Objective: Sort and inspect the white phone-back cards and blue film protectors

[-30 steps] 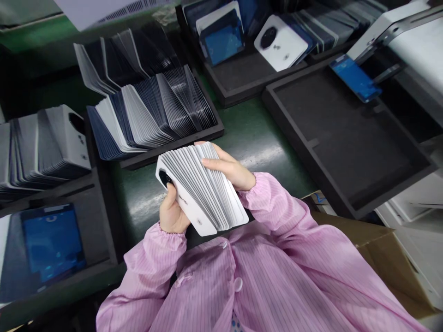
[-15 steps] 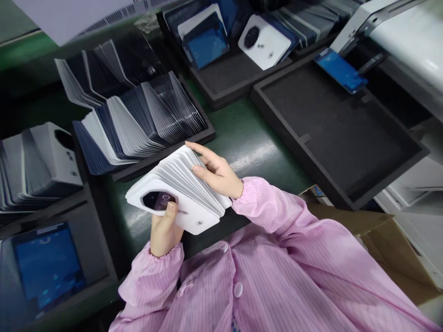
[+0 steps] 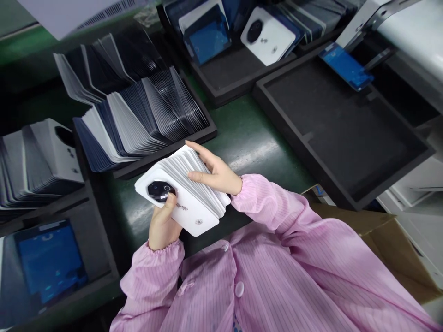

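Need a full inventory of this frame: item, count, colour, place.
fanned panels: one stack, not countable, white, between the hands
racked panels: many, white, grey, dark blue, black, left and top
blue-faced panels: at least three, blue, lower left, top centre, upper right
trays: at least four, dark, left, left of centre, top, right
table: one, green, beneath
barcoded item: one, pale, top left
machine: one, white, upper right, partly seen
cardboard box: one, brown, lower right
smock: one, pink striped, bottom
left hand, right hand: two, bare, on the stack
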{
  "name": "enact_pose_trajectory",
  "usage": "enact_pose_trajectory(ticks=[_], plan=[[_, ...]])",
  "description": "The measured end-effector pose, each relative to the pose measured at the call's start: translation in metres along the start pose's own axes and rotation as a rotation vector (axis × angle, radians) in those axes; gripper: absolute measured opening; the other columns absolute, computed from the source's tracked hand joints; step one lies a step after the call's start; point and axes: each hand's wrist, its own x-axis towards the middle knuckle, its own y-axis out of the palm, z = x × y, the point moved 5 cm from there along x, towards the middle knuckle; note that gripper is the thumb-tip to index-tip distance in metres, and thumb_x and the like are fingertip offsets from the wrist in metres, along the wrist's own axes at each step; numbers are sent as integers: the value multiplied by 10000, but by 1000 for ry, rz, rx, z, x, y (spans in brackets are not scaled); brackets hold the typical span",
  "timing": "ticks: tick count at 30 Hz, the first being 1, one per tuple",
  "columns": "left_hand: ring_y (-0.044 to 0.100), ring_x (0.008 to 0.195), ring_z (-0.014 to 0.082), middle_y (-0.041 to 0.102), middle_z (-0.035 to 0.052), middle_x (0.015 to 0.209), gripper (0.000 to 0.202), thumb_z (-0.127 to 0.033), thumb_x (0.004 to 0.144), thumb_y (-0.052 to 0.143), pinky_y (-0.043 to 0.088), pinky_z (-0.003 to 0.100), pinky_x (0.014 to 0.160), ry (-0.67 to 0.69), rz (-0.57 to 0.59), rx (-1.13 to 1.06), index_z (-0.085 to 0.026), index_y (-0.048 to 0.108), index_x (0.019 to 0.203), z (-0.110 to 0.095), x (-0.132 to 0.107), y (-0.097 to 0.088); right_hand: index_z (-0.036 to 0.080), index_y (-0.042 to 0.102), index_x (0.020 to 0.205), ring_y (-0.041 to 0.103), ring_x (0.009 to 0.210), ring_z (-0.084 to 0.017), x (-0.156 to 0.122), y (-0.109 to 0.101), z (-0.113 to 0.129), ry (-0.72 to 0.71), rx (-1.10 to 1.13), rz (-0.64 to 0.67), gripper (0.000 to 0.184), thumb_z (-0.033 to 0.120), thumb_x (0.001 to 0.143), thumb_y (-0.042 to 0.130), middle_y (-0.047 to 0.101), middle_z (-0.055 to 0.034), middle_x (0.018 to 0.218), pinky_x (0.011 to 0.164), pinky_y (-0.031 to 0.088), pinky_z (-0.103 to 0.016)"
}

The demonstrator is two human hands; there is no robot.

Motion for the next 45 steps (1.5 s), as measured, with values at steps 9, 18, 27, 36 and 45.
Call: enact_pose_trajectory(ticks=[9, 18, 27, 36, 45], plan=[[670, 1013, 289, 745, 84, 944, 420, -511, 591, 812, 508, 443, 952, 248, 98, 243, -192, 735, 853, 6, 1, -27, 208, 532, 1276, 625, 1108, -234, -9, -4, 15, -149, 62, -42, 814, 414, 568, 877, 665, -68, 1175, 1015, 473, -369], [641, 1065, 311, 746, 76, 930, 398, -472, 583, 826, 489, 476, 980, 227, 192, 248, -223, 742, 882, 22, 5, -47, 224, 589, 1253, 660, 1030, -239, -24, -3, 31, -324, -163, -108, 815, 505, 539, 863, 695, -60, 1116, 960, 505, -357], [596, 1178, 322, 752, 32, 994, 405, -518, 651, 761, 436, 455, 1059, 57, 358, 22, -323, 730, 1005, 34, 6, -35, 221, 629, 1206, 672, 919, -201, -36, -1, 53, -295, -175, -103, 433, 430, 828, 667, 707, -72, 1038, 842, 550, -339], [706, 947, 256, 766, -12, 878, 279, -461, 686, 758, 470, 450, 1036, 23, 433, -83, -368, 742, 949, 42, 14, -48, 255, 717, 1041, 683, 819, -178, -36, -3, 46, -235, 26, -252, 339, 454, 767, 728, 736, -27, 914, 776, 556, -309], [694, 989, 287, 759, 14, 823, 310, -433, 634, 805, 447, 472, 1053, -1, 374, -98, -296, 747, 906, 44, 7, -40, 241, 736, 873, 684, 721, -164, -36, -13, 43, -188, 11, -429, 186, 407, 793, 705, 747, -11, 805, 697, 558, -291]])
